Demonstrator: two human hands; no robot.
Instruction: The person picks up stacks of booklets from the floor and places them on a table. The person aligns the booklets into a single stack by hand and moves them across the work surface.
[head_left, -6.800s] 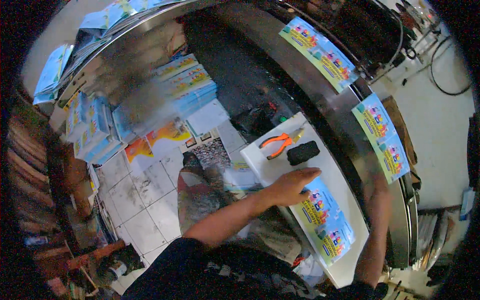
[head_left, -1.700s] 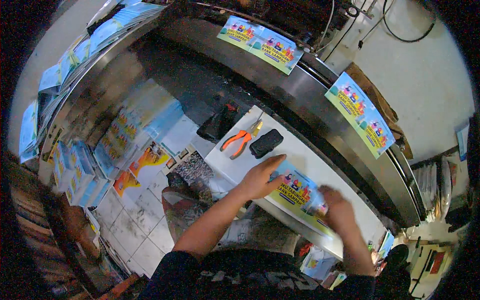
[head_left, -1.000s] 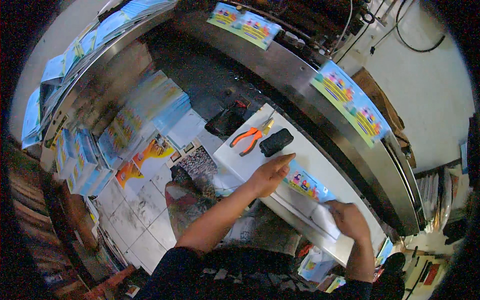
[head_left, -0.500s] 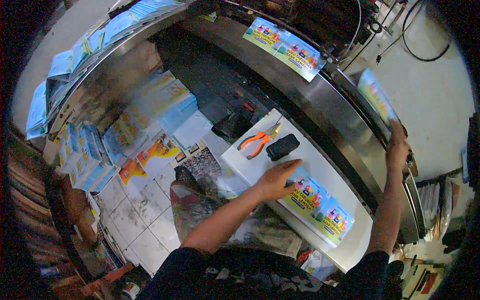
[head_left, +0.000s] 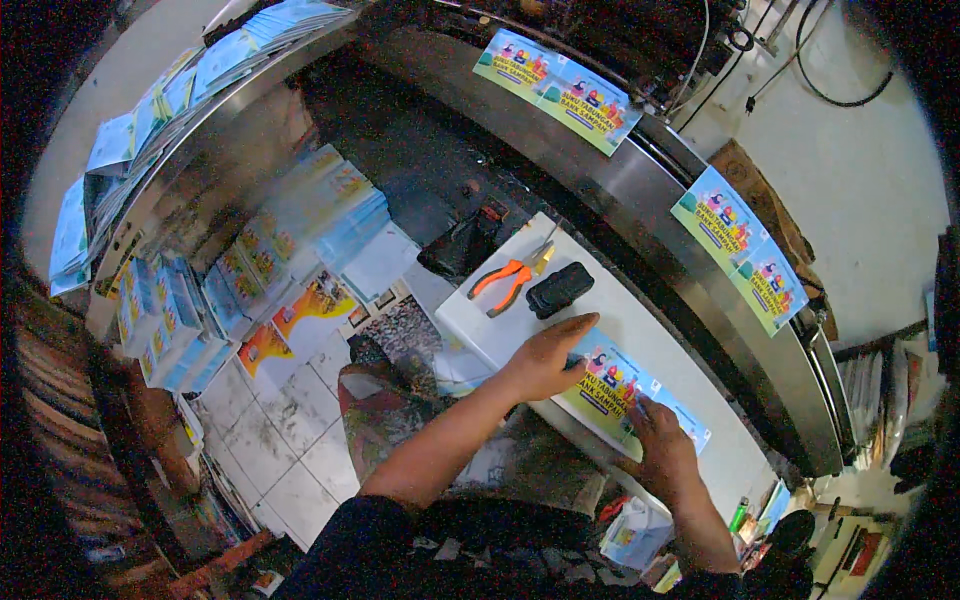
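Observation:
A printed cover sheet point(head_left: 607, 393), blue and yellow with cartoon figures, lies on a white board point(head_left: 490, 335) in front of me. Its left end is under my left hand point(head_left: 548, 362), whose thumb and fingers are stretched apart. Over the middle of the same sheet is my right hand point(head_left: 668, 450), fingers and thumb spread, fingertips touching the print. Whether more sheets lie beneath it I cannot tell. Beyond the hands on the board are orange-handled pliers point(head_left: 515, 275) and a black oblong object point(head_left: 560, 290).
Matching sheets lie on the curved metal ledge, one at the far middle point(head_left: 557, 92) and one at the right point(head_left: 740, 250). Stacks of printed covers point(head_left: 165, 320) stand at the left. More folded sheets point(head_left: 225, 60) line the upper-left ledge. A black cable point(head_left: 845, 100) hangs at the upper right.
The sheet that was in my right hand now lies on the ledge at the right. My right hand has come back down to the sheet on the board. The left hand has barely moved.

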